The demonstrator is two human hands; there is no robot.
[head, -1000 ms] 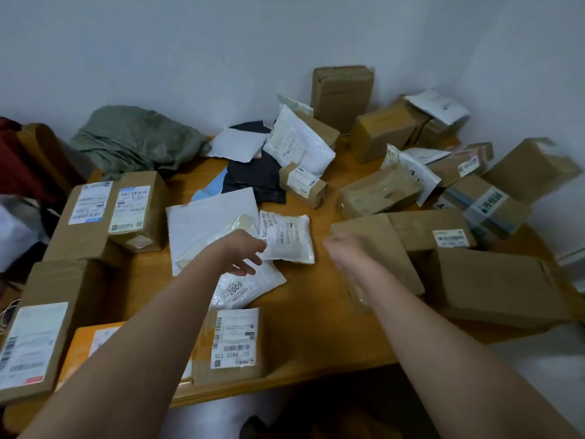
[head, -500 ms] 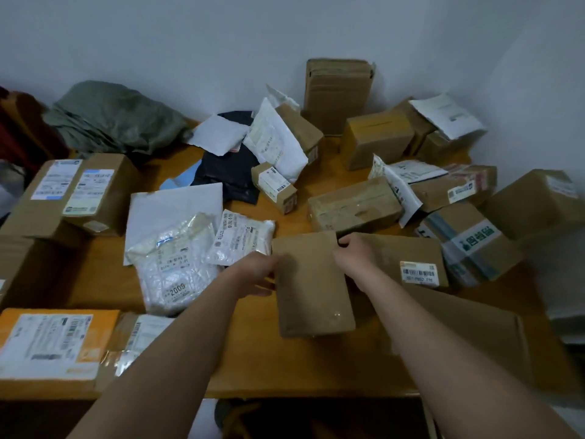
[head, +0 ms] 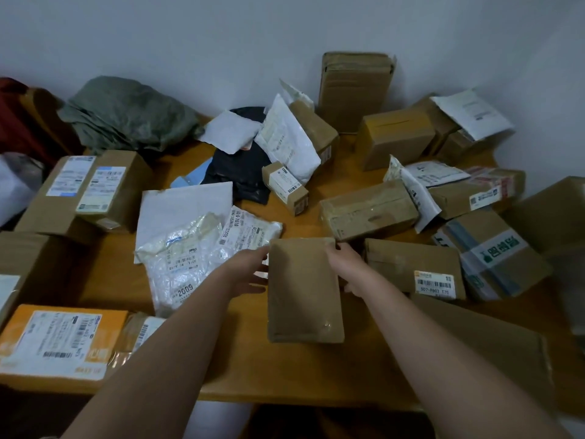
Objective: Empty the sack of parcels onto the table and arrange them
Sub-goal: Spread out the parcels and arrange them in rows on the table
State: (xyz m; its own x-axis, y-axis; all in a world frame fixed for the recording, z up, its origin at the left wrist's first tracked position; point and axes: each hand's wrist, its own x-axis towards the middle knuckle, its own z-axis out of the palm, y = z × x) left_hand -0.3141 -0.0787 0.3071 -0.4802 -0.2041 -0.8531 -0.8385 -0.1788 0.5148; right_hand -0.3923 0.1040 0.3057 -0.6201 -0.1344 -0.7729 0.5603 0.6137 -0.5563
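Note:
A flat brown parcel point(head: 304, 289) lies lengthwise on the wooden table point(head: 285, 372), near the front middle. My left hand point(head: 250, 272) holds its left edge near the far corner. My right hand point(head: 348, 267) grips its right edge near the other far corner. The empty grey-green sack point(head: 126, 115) lies crumpled at the back left. Several other parcels cover the table: clear plastic mailers point(head: 186, 258) just left of my hands, a labelled brown box point(head: 411, 267) just to the right, and a taped box point(head: 367, 210) behind.
Cartons point(head: 91, 188) sit along the left side and an orange-labelled parcel point(head: 60, 343) at the front left. More boxes and white mailers point(head: 395, 137) crowd the back right corner against the wall. A large flat carton point(head: 493, 343) overhangs the front right.
Both hands took hold of the flat brown parcel from the right-hand group and brought it to the front middle, where it now lies straight. My left hand left the plastic mailers.

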